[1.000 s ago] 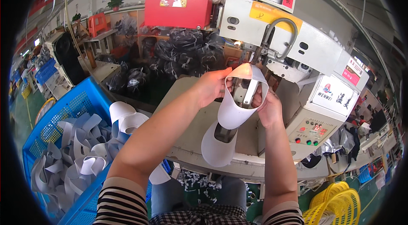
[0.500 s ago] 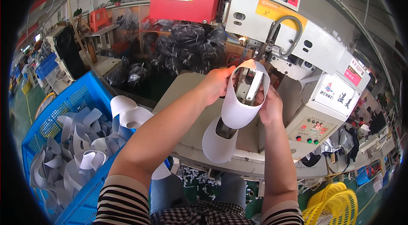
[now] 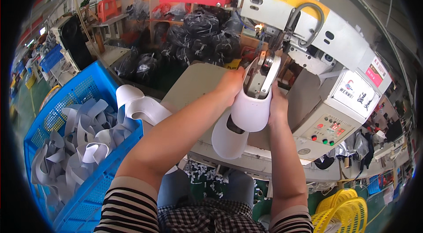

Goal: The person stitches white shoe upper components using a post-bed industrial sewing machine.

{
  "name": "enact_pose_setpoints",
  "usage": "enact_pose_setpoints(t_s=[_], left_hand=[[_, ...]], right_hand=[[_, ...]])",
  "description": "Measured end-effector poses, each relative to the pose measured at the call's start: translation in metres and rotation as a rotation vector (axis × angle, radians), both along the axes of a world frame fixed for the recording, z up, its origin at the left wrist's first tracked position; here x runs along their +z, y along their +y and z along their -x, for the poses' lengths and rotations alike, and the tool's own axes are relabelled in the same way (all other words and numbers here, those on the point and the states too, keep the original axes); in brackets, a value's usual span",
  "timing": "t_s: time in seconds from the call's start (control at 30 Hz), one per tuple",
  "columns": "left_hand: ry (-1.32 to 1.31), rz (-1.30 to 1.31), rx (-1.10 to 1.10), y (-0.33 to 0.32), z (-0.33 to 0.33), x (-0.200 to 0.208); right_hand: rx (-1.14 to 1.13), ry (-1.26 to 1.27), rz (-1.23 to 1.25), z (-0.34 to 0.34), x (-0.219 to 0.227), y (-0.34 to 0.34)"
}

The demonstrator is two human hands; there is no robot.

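Note:
A white band (image 3: pixel 250 113), curved like a smooth cup, is wrapped around the metal arm (image 3: pixel 264 76) of a machine. My left hand (image 3: pixel 232 86) is closed on the band's left side; its fingertips are partly hidden behind the edge. On the right side, my right hand (image 3: pixel 278 104) presses against the band, with most of its fingers out of sight behind it. Just below and nearer to me, a second white band (image 3: pixel 229 142) sits around a dark part of the machine.
At left a blue plastic basket (image 3: pixel 79 200) holds many white strips, and a long white strip (image 3: pixel 145 107) trails from its rim behind my left forearm. The machine's control box (image 3: pixel 324 129) stands right. Yellow baskets (image 3: pixel 346 211) are at lower right; black bags (image 3: pixel 196 35) are piled behind.
The band's far edge, which crossed over the top of the metal arm, has come down, so the arm's upper end shows uncovered. Both hands stay at the band's sides. The view has shifted slightly.

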State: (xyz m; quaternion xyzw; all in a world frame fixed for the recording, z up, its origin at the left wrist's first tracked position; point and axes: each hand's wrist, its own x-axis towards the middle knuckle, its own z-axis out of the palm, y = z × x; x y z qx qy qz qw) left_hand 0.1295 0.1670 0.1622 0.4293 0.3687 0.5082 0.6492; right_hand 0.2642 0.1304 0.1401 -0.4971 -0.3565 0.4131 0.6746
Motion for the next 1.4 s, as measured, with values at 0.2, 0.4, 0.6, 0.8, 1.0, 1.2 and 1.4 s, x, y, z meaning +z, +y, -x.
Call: enact_pose_setpoints(t_s=[0.2, 0.4, 0.6, 0.8, 1.0, 1.2, 1.4], left_hand=[[0.418, -0.013, 0.211, -0.003, -0.002, -0.088], [0.698, -0.096, 0.324, 0.009, 0.001, -0.101], [1.378, -0.437, 0.316, -0.026, 0.010, -0.129], [1.371, -0.779, -0.140, -0.061, 0.125, -0.054], [2.112, -1.077, -0.342, -0.050, 0.168, -0.040], [1.625, -0.692, 0.048, -0.053, 0.194, -0.029], [1.421, -0.578, 0.264, -0.041, 0.220, -0.026]], right_hand=[[-0.017, -0.127, 0.036, -0.009, -0.098, -0.005], [-0.128, -0.730, 0.157, -0.002, -0.093, -0.005], [-0.222, -1.087, 0.233, -0.012, -0.116, -0.045], [0.085, -0.950, -0.318, 0.057, -0.100, -0.117], [0.585, -0.642, -0.377, 0.172, -0.143, -0.122], [0.835, -0.665, -0.227, 0.166, -0.153, -0.145], [0.944, -0.701, -0.137, 0.118, -0.135, -0.171]])
